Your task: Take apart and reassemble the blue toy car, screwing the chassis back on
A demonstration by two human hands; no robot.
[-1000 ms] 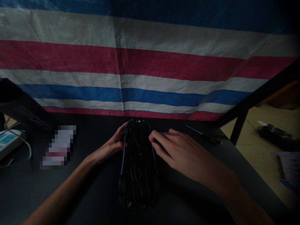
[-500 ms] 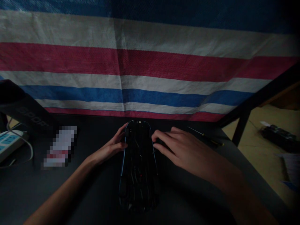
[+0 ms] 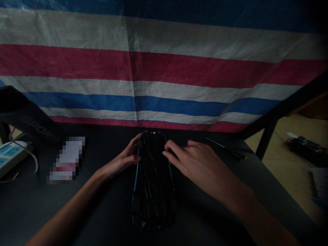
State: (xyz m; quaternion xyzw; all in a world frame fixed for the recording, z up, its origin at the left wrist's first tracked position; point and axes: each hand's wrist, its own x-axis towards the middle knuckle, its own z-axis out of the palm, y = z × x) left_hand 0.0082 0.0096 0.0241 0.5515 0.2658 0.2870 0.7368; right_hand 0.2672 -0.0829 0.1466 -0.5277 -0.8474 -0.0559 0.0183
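Observation:
A toy car (image 3: 151, 177) lies upside down on the dark table, its black underside facing up and a blue edge showing along its sides. My left hand (image 3: 124, 159) holds the car's left side near the far end, fingers at the rim and thumb pressed near the left wheel. At the far right wheel, my right hand (image 3: 189, 157) has its thumb and index finger closed on the car; that wheel is mostly hidden behind the fingers.
A screwdriver (image 3: 227, 149) lies right of my right hand. On the left are a blurred-out package (image 3: 68, 159), a white power strip (image 3: 14, 153) with a cable, and a dark object marked SPORT (image 3: 36, 124). A striped sheet (image 3: 164, 68) hangs behind the table.
My right thumb and index finger have moved slightly left, over the edge of the car at the far right wheel. My left hand keeps its hold.

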